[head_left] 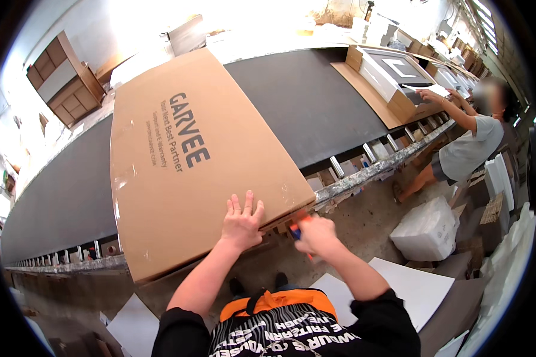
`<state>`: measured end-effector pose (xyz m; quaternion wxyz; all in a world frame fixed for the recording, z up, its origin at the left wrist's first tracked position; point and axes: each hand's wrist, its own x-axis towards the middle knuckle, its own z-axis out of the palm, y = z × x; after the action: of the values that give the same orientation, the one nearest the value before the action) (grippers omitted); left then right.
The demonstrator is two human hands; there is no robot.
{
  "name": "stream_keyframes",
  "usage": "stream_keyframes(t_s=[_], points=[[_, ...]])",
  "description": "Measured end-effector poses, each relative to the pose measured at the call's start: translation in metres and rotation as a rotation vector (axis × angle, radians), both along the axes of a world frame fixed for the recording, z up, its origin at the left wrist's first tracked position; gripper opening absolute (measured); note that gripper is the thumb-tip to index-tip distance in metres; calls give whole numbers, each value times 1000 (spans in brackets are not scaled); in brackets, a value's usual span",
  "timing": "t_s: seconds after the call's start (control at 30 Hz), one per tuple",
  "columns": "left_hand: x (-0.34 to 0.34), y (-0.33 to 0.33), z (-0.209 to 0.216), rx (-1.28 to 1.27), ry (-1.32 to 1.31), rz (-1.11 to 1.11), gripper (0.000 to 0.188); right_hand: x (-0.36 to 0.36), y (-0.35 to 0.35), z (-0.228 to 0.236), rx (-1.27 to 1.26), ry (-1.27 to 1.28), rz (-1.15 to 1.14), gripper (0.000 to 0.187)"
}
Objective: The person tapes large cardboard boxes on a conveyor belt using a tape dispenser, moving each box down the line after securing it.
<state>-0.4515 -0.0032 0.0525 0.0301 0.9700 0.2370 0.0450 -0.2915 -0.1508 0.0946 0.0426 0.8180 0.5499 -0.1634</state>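
Observation:
A large closed brown cardboard box [220, 137] with dark print lies flat across the conveyor in front of me. Its near edge faces my body, and clear tape shows at its corners. My left hand [242, 224] rests flat on the box top near that edge, fingers spread, holding nothing. Just to its right, my right hand [315, 237] is closed around an orange and blue hand tool [296, 230] at the near side of the box, by its right corner. Motion smears the tool, and my fingers partly cover it, so its exact kind is unclear.
The dark conveyor belt [304, 101] runs left to right, with metal rollers [337, 167] along its near side. At far right a co-worker [473, 140] handles an open box [399, 89]. White sheets [414, 285] and a plastic-wrapped bundle [426, 229] lie on the floor.

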Motion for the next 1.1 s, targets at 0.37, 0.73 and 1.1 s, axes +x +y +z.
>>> stream_keyframes(t_s=[0.37, 0.73, 1.1], points=[[-8, 2, -5, 50, -24, 7, 90, -44, -20, -133, -169, 251, -56, 41], [60, 20, 51, -182, 680, 120, 113, -178, -90, -150, -118, 182, -351, 57], [-332, 83, 7, 60, 242, -111, 111, -346, -33, -76, 648, 123, -624, 45]])
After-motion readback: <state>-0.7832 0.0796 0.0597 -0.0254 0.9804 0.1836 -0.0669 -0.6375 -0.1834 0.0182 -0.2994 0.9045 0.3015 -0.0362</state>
